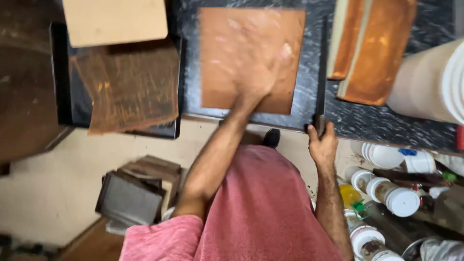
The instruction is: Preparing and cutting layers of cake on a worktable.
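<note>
a: leather sheet [241, 53], tan and square, lies flat on the dark bench [309, 72], near its front edge.
b: and the left hand [258, 77]?
a: it is pressed down on the sheet's lower right part, blurred, so whether the fingers are spread or closed he cannot tell; it holds nothing that shows.
b: the right hand [323, 142]?
a: its grip is closed around a dark strip [322, 72] that runs up across the bench just right of the sheet, thumb and fingers at the strip's near end at the bench edge.
b: what lies around?
a: a worn brown sheet [130, 87] on a black tray [60, 72] to the left, orange pads [377, 48] to the right, white-capped jars [401, 200] below the bench, a stack of dark boards [135, 193] on the floor.
</note>
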